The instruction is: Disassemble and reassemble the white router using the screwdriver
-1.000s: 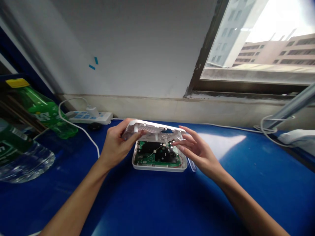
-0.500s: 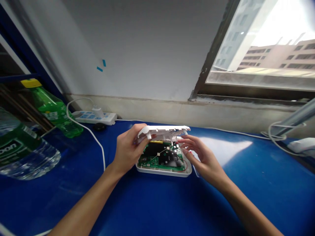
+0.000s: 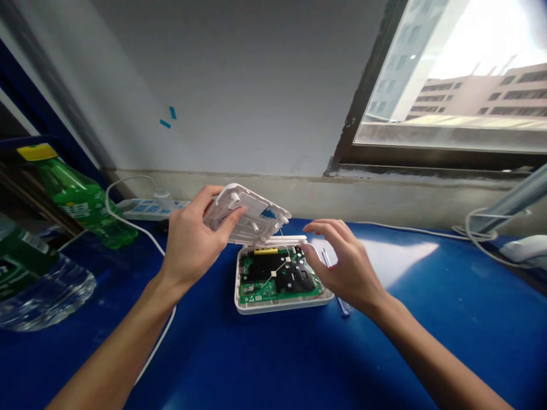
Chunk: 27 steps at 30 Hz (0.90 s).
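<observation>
At the far left of the blue workbench (image 3: 431, 347), a clear water bottle (image 3: 43, 296) with a green label is sitting at the frame's edge, and a green soda bottle (image 3: 79, 199) with a yellow cap is leaning just behind it. Beyond them, a white power strip (image 3: 143, 209) is lying against the wall, with a white cable (image 3: 123, 213) looping out of its plug and running down across the bench.

The person's left hand (image 3: 190, 236) is grasping a white plastic cover (image 3: 256, 219), fingers curling over one edge and thumb pressing across its inside. The cover is tilting up with its posted underside showing, and it is being held just above the back edge of a shallow white base (image 3: 277, 310).

That base is lying flat in the middle of the bench, carrying a green circuit board (image 3: 256, 293) with a black panel and a yellow connector (image 3: 265, 251).

The right hand (image 3: 346, 262) is staying open and loosely curved, gripping nothing, its fingertips (image 3: 308, 226) right by the base's back corner; I can't tell whether they're touching it. A slim clear plastic strip (image 3: 335, 282) is lying on the bench just under that hand.
</observation>
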{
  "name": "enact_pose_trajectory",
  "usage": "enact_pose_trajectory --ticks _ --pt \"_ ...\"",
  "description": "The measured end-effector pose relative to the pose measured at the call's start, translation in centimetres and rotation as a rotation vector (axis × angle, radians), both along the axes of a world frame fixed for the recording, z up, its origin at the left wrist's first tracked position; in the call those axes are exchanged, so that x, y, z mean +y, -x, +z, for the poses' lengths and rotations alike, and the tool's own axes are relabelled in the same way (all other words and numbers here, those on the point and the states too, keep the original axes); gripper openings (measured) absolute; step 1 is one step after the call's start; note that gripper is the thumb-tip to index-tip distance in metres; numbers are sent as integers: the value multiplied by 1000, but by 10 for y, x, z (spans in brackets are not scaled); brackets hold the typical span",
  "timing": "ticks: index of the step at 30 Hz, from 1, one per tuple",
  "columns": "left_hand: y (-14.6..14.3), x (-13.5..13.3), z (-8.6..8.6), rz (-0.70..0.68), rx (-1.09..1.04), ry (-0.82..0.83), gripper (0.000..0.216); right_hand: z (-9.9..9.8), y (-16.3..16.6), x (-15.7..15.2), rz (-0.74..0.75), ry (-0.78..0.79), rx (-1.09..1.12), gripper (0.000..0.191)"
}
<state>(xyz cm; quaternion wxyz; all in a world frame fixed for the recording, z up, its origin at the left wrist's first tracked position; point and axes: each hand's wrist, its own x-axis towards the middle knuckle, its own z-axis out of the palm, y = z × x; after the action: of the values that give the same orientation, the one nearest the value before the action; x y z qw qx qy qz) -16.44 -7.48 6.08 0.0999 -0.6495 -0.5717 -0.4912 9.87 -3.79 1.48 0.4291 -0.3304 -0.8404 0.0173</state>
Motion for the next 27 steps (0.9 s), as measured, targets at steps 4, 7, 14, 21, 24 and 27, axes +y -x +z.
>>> enact_pose_trajectory --ticks 4,7,14,21,24,27 --pt "1 -4 10 -10 60 -13 26 13 14 21 103 7 -57 25" --pt "-1 -2 22 -25 58 16 32 23 18 34 207 27 -86 22" --pt "15 27 -6 -224 -407 293 47 29 16 54 253 183 -207 15" --pt "15 10 -44 -306 -955 579 52 6 26 49 195 198 -274 25" --pt "15 3 -49 -312 -990 614 54 -2 35 43 201 211 -266 20" --pt "16 0 -52 -289 -956 604 54 -7 43 39 161 153 -281 15"
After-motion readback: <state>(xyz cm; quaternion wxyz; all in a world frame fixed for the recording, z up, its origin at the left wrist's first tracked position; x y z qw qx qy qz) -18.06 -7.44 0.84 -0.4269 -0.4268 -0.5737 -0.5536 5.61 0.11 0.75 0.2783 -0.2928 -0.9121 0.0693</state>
